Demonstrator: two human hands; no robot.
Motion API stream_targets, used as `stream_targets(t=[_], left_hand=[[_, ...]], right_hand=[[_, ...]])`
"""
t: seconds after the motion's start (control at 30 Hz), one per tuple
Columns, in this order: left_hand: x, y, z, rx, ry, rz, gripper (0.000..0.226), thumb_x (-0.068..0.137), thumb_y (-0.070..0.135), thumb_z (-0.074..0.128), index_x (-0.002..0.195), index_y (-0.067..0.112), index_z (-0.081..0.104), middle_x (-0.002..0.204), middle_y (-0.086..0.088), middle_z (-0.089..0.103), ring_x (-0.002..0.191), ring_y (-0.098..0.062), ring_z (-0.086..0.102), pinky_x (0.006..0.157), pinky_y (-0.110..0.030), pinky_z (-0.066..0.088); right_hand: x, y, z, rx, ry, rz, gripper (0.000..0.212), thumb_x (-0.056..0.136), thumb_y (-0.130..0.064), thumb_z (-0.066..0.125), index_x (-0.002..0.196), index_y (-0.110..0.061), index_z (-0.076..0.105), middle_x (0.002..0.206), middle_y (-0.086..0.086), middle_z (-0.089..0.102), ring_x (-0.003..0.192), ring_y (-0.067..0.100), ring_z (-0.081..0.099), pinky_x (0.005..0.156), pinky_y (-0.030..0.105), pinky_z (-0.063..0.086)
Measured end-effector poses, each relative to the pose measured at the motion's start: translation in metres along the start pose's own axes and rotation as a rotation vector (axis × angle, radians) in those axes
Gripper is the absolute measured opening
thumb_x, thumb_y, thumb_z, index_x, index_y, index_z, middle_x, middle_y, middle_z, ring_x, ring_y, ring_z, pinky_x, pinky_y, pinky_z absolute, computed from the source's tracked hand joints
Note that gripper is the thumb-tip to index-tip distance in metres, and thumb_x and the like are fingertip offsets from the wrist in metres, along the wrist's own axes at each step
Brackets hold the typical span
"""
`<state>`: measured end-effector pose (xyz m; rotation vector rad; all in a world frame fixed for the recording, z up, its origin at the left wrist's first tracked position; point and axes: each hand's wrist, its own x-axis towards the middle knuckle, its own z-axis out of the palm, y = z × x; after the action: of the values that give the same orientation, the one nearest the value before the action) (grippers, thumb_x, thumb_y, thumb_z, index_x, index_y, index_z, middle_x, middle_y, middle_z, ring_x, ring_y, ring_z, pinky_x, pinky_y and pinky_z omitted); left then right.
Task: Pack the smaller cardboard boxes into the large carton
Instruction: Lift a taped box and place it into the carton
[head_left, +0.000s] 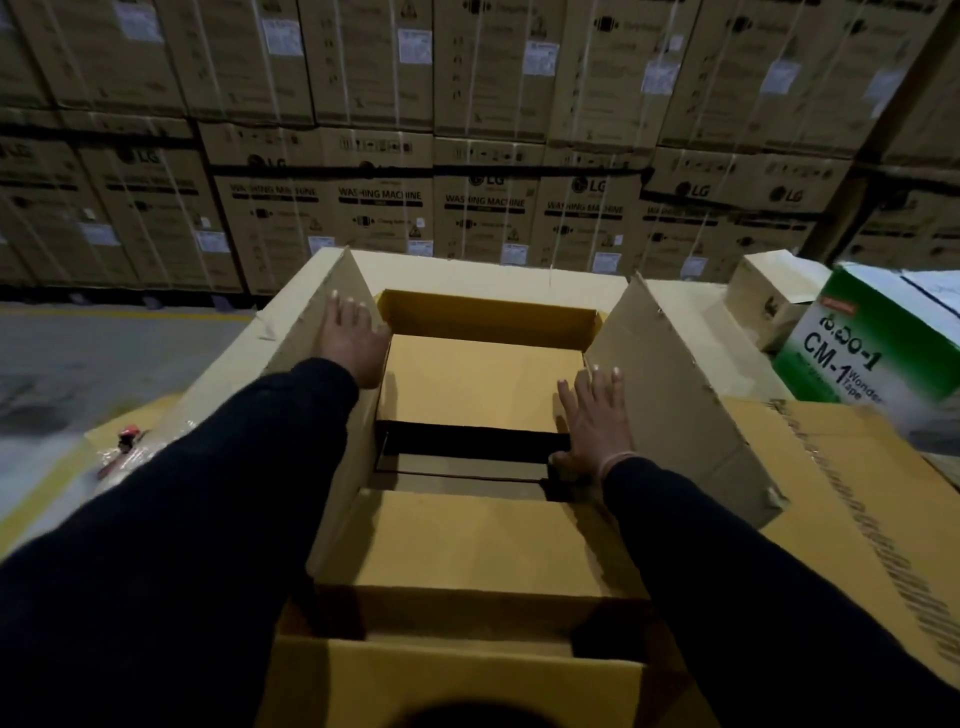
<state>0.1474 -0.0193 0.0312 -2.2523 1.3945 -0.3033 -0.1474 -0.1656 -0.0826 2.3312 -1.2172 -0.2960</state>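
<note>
Large carton (498, 278) sits open right in front of the person, top flaps up, and everything below is placed relative to it. Nearest, at its near edge, a plain brown smaller box (483, 540) lies flat inside, w/ another cardboard edge just under the camera, too dark to tell what it is. Beyond that box there's a dark gap, prob. an unfilled slot, then a 2nd smaller box (478, 379) lying flat toward the carton's far wall. Right hand (592, 421) is spread flat, palm down, on that 2nd box's near right corner, gripping nothing; looks like it's pressing or nudging the box into place. Left hand (350, 338) is also open, fingers splayed, flat against the carton's left flap (311, 322), prob. holding it back so it doesn't fold in over the opening. The right flap (675, 395) stands tilted outward, untouched. Boxes are clean kraft brown, no print visible on top. Right of the carton sits a green-and-white tape box (872, 343); far behind, a wall of stacked washing machine cartons (467, 208).
</note>
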Motion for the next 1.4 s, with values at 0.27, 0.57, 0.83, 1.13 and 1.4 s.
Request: stream_targets(t=[0.27,0.57,0.83,1.13,1.4], left_hand=[[0.026,0.016,0.056,-0.144,0.335,-0.04,0.059,0.094,0.023,0.049,0.149,0.006,0.035,0.152,-0.028,0.037,0.146,-0.043,0.028,0.124,-0.058,0.01],[0.04,0.011,0.051,-0.453,0.522,-0.14,0.079,0.095,0.015,0.051,0.16,0.001,0.009,0.16,-0.028,0.026,0.151,-0.042,0.024,0.126,-0.052,0.018],[0.047,0.018,0.059,-0.041,0.309,-0.108,0.054,0.093,0.028,0.053,0.144,0.014,0.045,0.162,-0.029,0.022,0.151,-0.048,0.014,0.121,-0.065,-0.001],[0.05,0.024,0.058,0.048,0.315,-0.176,0.042,0.093,0.031,0.051,0.134,0.018,0.05,0.163,-0.028,0.02,0.153,-0.048,0.009,0.117,-0.069,-0.004],[0.038,0.024,0.057,0.044,0.297,-0.119,0.04,0.094,0.028,0.051,0.133,0.019,0.054,0.161,-0.025,0.026,0.152,-0.046,0.014,0.119,-0.068,-0.003]], right_hand=[[0.04,-0.005,0.01,0.162,0.069,-0.057,0.088,0.086,-0.059,0.07,0.151,-0.011,0.034,0.153,0.018,0.037,0.142,0.039,0.037,0.121,0.06,0.027],[0.108,0.058,-0.056,0.917,0.533,0.418,0.063,0.096,-0.057,0.062,0.136,-0.012,0.045,0.134,0.013,0.048,0.112,0.029,0.054,0.092,0.041,0.05],[0.176,0.063,-0.078,0.632,0.196,0.114,0.088,0.099,0.009,0.041,0.168,-0.03,0.001,0.174,0.007,-0.016,0.159,0.041,-0.012,0.124,0.061,0.023],[0.191,0.069,-0.048,0.622,-0.217,-0.014,0.12,0.089,-0.031,0.082,0.166,-0.036,-0.009,0.17,0.003,-0.031,0.157,0.048,-0.008,0.123,0.067,0.019],[0.151,0.055,-0.038,0.461,-0.119,-0.085,0.101,0.095,-0.04,0.073,0.168,-0.025,0.004,0.174,0.01,-0.015,0.157,0.045,-0.012,0.128,0.059,0.005]])
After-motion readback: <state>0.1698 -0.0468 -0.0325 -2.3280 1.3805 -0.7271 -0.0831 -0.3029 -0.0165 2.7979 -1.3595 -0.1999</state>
